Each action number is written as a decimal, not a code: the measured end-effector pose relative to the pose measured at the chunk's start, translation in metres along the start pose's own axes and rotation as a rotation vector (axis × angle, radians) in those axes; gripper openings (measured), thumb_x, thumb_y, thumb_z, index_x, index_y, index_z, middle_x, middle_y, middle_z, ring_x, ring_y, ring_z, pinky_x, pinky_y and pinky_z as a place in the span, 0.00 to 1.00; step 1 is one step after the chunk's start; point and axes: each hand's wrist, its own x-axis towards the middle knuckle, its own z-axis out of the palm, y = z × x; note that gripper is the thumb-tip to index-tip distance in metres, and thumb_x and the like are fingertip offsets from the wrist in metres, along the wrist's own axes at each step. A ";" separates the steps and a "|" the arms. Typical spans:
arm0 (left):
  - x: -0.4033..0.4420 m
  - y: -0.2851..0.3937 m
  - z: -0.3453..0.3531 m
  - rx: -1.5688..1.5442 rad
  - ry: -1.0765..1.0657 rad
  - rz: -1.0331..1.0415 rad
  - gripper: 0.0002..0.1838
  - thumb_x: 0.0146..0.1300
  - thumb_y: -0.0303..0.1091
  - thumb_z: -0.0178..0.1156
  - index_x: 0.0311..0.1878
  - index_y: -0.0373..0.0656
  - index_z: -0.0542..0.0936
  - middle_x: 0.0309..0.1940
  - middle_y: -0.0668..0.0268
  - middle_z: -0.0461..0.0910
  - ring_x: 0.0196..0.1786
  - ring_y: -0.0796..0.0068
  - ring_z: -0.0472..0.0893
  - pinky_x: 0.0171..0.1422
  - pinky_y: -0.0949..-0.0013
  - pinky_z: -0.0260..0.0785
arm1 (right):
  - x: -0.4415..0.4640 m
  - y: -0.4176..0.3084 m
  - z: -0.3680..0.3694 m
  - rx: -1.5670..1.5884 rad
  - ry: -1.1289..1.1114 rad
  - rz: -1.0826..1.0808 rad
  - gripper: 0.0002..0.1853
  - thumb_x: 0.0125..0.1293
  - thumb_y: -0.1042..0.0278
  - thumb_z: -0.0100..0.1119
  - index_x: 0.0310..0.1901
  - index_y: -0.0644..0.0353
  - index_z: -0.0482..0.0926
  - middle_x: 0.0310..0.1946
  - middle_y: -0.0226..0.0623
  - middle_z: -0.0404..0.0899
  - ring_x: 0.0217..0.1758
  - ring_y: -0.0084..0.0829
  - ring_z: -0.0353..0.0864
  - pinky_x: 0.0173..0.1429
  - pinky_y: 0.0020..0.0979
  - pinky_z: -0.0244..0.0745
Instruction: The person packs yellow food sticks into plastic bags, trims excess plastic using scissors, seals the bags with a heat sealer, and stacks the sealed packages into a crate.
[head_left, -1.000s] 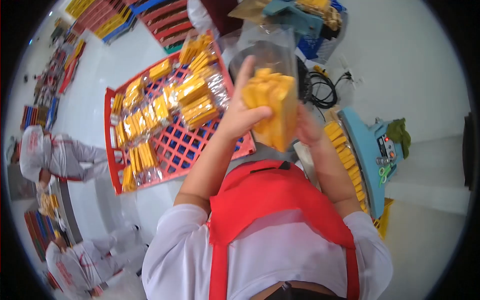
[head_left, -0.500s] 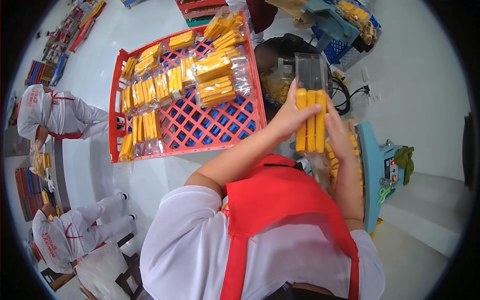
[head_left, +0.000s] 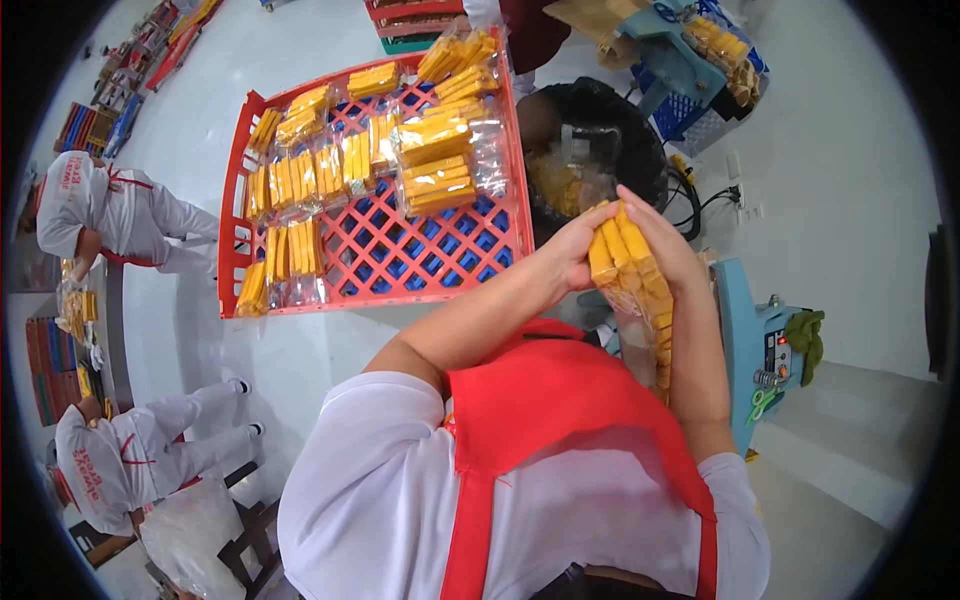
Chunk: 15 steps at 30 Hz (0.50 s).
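Between my two hands is a clear plastic pack of yellow sticks, its sticks side by side and slanted. My left hand grips the pack's left side, with the thumb by the sticks. Along the other side, my right hand wraps round the pack, its fingers meeting the left ones near the top end. More yellow sticks lie below the pack, partly hidden by my right forearm. The red lattice crate to the left holds several similar bagged packs.
A black-lined bin stands just beyond my hands. On the right is a light-blue machine with green scissors and a green cloth. Another blue machine is at the top right. Two co-workers are at the left.
The pack has come down and tilted; its clear top end no longer stands up above the hands. My right hand has closed over its upper end, and the left hand has shifted slightly left.
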 end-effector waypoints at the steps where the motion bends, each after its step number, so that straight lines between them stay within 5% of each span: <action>1: 0.002 0.000 -0.001 0.002 0.044 0.060 0.15 0.61 0.42 0.50 0.46 0.43 0.72 0.42 0.61 0.76 0.44 0.65 0.77 0.51 0.60 0.68 | 0.007 -0.002 -0.001 0.147 -0.035 0.103 0.25 0.65 0.61 0.43 0.60 0.66 0.57 0.60 0.43 0.59 0.63 0.27 0.56 0.64 0.26 0.49; 6: -0.017 0.025 0.022 0.216 0.020 0.234 0.21 0.58 0.44 0.54 0.49 0.41 0.71 0.45 0.60 0.75 0.47 0.65 0.76 0.52 0.60 0.68 | 0.002 -0.009 0.016 0.455 0.300 -0.162 0.26 0.66 0.64 0.44 0.62 0.63 0.54 0.57 0.39 0.63 0.59 0.26 0.62 0.59 0.26 0.59; 8: -0.015 0.045 0.025 0.220 -0.059 0.287 0.24 0.57 0.46 0.55 0.51 0.40 0.69 0.46 0.58 0.74 0.48 0.63 0.75 0.53 0.58 0.68 | 0.000 0.000 0.008 0.661 0.220 0.006 0.24 0.66 0.64 0.44 0.61 0.61 0.56 0.56 0.37 0.64 0.57 0.25 0.65 0.57 0.26 0.61; 15: -0.009 0.066 0.037 0.233 -0.025 0.363 0.24 0.59 0.46 0.52 0.53 0.40 0.68 0.49 0.57 0.72 0.50 0.62 0.74 0.56 0.58 0.66 | -0.004 -0.032 0.019 0.732 0.047 0.043 0.24 0.67 0.59 0.39 0.62 0.57 0.56 0.57 0.32 0.63 0.58 0.26 0.64 0.58 0.31 0.61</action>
